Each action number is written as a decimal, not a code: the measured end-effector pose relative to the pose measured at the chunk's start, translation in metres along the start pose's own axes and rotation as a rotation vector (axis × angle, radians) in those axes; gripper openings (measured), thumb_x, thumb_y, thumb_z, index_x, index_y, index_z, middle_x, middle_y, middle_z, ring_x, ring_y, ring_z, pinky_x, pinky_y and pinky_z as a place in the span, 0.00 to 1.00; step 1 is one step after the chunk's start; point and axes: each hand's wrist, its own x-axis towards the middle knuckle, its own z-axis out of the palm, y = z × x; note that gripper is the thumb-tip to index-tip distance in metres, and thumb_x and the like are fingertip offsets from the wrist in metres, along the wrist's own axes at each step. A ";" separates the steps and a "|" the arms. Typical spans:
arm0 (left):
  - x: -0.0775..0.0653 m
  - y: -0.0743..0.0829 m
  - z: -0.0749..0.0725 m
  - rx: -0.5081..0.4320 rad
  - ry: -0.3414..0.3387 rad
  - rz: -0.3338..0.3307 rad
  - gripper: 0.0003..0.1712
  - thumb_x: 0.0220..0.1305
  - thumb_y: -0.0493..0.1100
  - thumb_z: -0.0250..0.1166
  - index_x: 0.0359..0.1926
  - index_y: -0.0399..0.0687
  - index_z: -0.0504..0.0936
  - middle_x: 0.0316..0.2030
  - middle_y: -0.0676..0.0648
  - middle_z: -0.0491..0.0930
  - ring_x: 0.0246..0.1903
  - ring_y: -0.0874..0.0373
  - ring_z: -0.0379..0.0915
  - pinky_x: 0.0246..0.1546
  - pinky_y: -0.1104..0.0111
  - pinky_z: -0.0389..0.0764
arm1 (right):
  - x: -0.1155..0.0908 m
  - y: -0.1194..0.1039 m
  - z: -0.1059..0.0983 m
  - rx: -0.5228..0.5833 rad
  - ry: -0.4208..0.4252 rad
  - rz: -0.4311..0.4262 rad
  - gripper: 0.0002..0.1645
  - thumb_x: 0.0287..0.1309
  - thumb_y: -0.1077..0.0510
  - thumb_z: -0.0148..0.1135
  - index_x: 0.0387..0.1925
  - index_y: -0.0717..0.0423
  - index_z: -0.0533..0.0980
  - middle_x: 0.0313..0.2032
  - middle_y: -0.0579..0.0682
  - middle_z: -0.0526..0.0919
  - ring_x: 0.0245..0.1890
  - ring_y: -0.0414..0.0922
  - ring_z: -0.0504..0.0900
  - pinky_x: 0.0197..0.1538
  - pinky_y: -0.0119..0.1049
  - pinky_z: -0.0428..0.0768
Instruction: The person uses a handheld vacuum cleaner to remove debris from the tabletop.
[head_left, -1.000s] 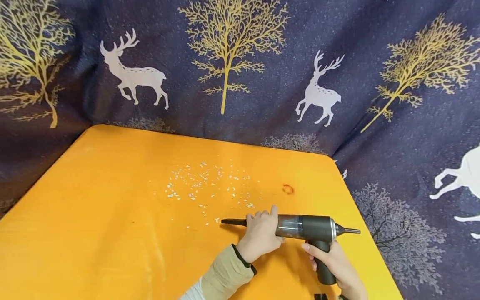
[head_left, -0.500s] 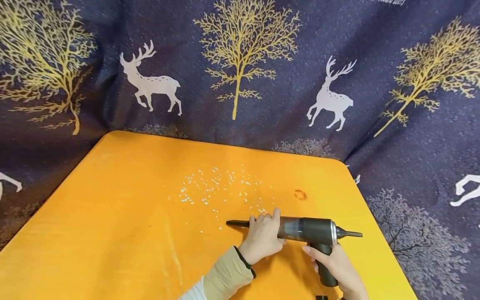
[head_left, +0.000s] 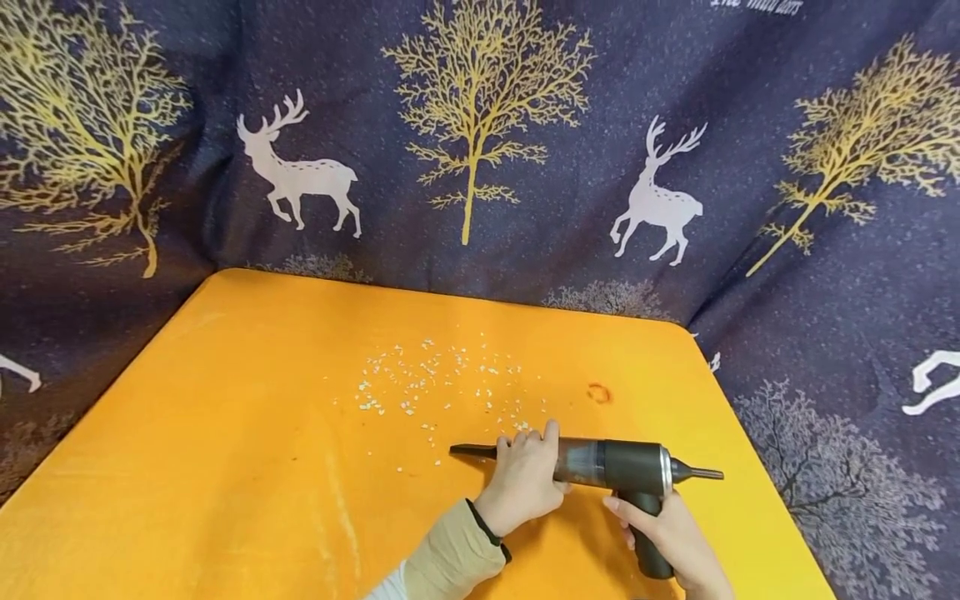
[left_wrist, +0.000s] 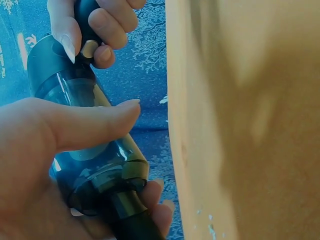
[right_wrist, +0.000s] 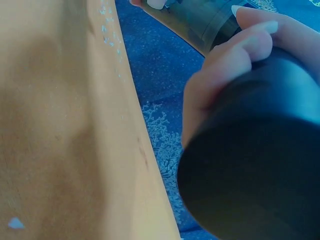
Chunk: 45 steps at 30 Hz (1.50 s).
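Observation:
A black handheld vacuum cleaner [head_left: 633, 465] with a clear dust cup lies level across the head view, its flat nozzle pointing left. My left hand [head_left: 523, 482] grips the front of the clear cup; in the left wrist view the thumb [left_wrist: 100, 125] lies over it and fingertips show at its underside. The right hand [head_left: 671, 533] holds the pistol handle, fingers wrapped round it, as the right wrist view also shows. Many small white paper scraps [head_left: 408, 408] are scattered on the orange table beyond the nozzle, a few of them close to its tip.
The orange table [head_left: 187, 467] spreads out below both hands. A faint red ring mark [head_left: 599, 393] is on it at the right. Behind and beside the table hangs a dark blue cloth [head_left: 547, 225] printed with white deer and yellow trees.
The head view has shifted, so table and cloth sit further right and slightly lower. The nozzle has drawn back a little from the nearest scraps. Both hands keep their hold.

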 end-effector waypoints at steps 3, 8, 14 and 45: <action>-0.004 0.000 -0.001 -0.006 -0.034 -0.015 0.39 0.44 0.57 0.71 0.54 0.49 0.66 0.27 0.51 0.76 0.31 0.54 0.71 0.32 0.61 0.62 | -0.001 0.002 0.001 -0.005 -0.030 0.020 0.24 0.54 0.50 0.61 0.46 0.62 0.67 0.21 0.49 0.74 0.18 0.44 0.76 0.25 0.41 0.76; -0.009 -0.002 -0.003 0.001 -0.069 -0.029 0.38 0.43 0.57 0.72 0.52 0.48 0.67 0.22 0.51 0.75 0.24 0.55 0.69 0.32 0.58 0.66 | -0.001 0.004 0.003 0.000 -0.061 0.021 0.24 0.54 0.50 0.61 0.46 0.61 0.67 0.22 0.51 0.75 0.17 0.44 0.76 0.24 0.41 0.77; -0.010 -0.007 -0.006 0.003 -0.074 -0.052 0.38 0.44 0.57 0.72 0.53 0.47 0.66 0.24 0.50 0.76 0.26 0.53 0.71 0.33 0.56 0.68 | 0.000 0.000 0.009 0.008 -0.061 0.000 0.22 0.54 0.51 0.62 0.47 0.57 0.67 0.23 0.54 0.75 0.17 0.45 0.76 0.23 0.41 0.76; -0.003 -0.037 -0.019 -0.032 -0.013 -0.065 0.42 0.46 0.54 0.71 0.59 0.46 0.63 0.35 0.49 0.79 0.36 0.50 0.74 0.38 0.56 0.67 | 0.017 -0.015 0.043 0.063 0.040 -0.102 0.19 0.49 0.54 0.66 0.37 0.61 0.72 0.18 0.50 0.74 0.14 0.43 0.73 0.22 0.41 0.76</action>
